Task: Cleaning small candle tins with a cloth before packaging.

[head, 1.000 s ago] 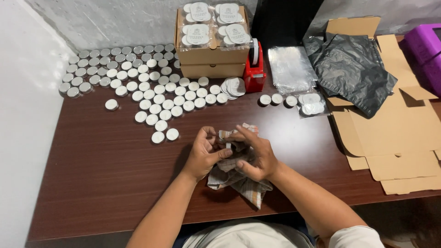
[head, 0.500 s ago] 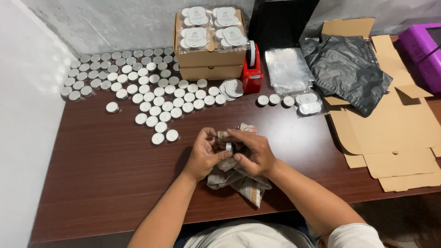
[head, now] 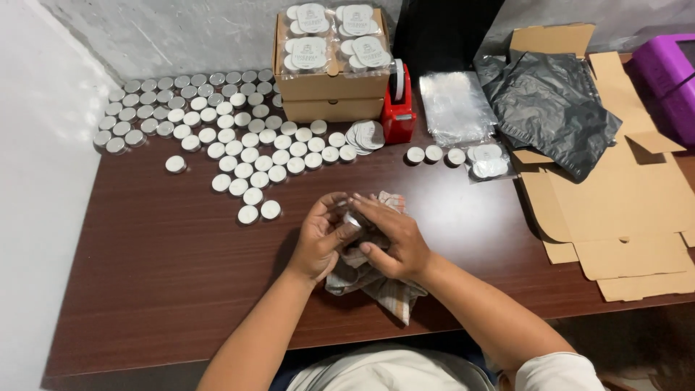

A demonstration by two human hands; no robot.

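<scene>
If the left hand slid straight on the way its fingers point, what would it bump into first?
The left hand points up and to the right, so it would first meet the right hand, which it already touches over the checked cloth.

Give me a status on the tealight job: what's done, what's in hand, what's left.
Done: four bagged, labelled packs sit on the stacked cardboard boxes, and another bag of candles lies beside the clear bags. In hand: the left hand and right hand press a checked cloth around one small tealight. Left: the large spread of loose tealights and three more by the red tape dispenser.
</scene>
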